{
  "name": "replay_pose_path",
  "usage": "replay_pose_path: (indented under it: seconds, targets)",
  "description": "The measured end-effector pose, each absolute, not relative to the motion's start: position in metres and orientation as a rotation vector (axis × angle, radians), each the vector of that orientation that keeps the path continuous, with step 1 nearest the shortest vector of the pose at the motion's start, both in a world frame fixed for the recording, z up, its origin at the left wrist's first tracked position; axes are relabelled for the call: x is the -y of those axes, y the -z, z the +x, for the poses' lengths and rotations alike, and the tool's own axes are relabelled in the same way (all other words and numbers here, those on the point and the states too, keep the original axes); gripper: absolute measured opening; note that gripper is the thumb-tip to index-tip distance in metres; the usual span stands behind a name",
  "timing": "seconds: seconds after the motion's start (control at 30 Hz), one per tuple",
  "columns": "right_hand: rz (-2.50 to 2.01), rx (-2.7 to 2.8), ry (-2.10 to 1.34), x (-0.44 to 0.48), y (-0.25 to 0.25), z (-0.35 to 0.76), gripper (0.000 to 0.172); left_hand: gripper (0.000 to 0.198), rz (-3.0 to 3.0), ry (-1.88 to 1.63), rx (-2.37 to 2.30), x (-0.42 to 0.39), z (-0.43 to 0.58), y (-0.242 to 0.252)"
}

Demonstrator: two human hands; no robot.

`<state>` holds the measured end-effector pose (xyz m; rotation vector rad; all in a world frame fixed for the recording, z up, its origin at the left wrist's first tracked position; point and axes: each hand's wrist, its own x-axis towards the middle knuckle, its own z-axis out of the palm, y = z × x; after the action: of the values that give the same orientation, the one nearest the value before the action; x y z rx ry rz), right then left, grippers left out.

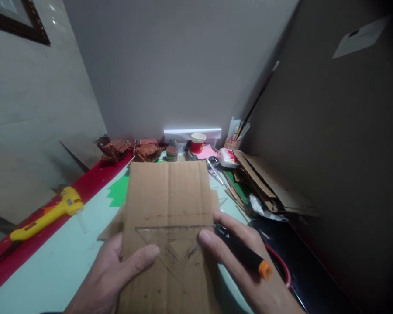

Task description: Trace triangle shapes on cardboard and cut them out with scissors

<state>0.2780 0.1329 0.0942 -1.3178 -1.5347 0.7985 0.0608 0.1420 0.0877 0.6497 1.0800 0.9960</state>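
Observation:
A brown cardboard piece, marked with a crease down its length and a few small dark dots, is held up in front of me. My left hand grips its left edge, thumb on the front near a clear triangle ruler. The ruler lies flat on the cardboard with its long edge running across. At the right edge, my right hand pinches cardboard and ruler under its thumb. A black utility knife with an orange end is tucked in that same hand; its blade tip cannot be made out.
A yellow glue gun lies at left near the red strip. Behind are green paper, brown model pieces, a red paper cup and a brush holder. Stacked cardboard and a red ring are on the right.

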Motion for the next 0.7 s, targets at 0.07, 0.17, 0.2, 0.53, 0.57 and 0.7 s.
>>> replay_pose_path:
  seconds: [0.07,0.17,0.2,0.53,0.57,0.7]
  targets:
    - [-1.270,1.599,-0.758,-0.138,-0.096,0.279,0.027,0.115,0.643,-1.036,-1.053,-0.143,0.063,-0.086]
    - [-1.239,1.673,-0.696,-0.146,-0.096,0.282,0.024,0.106,0.640,-1.072,-1.003,-0.146,0.066,-0.083]
    - [-1.238,1.681,-0.666,-0.148,-0.095,0.283,0.024,0.106,0.637,-1.072,-0.995,-0.147,0.066,-0.082]
    - [-1.283,1.545,-0.555,-0.150,-0.088,0.293,0.018,0.106,0.374,-1.278,-0.813,-0.161,0.052,-0.073]
    - [-1.270,1.534,-0.558,-0.149,-0.088,0.291,0.019,0.106,0.355,-1.284,-0.788,-0.162,0.052,-0.075]
    - [-1.210,1.504,-0.550,-0.144,-0.085,0.282,0.025,0.102,0.330,-1.278,-0.754,-0.162,0.053,-0.087]
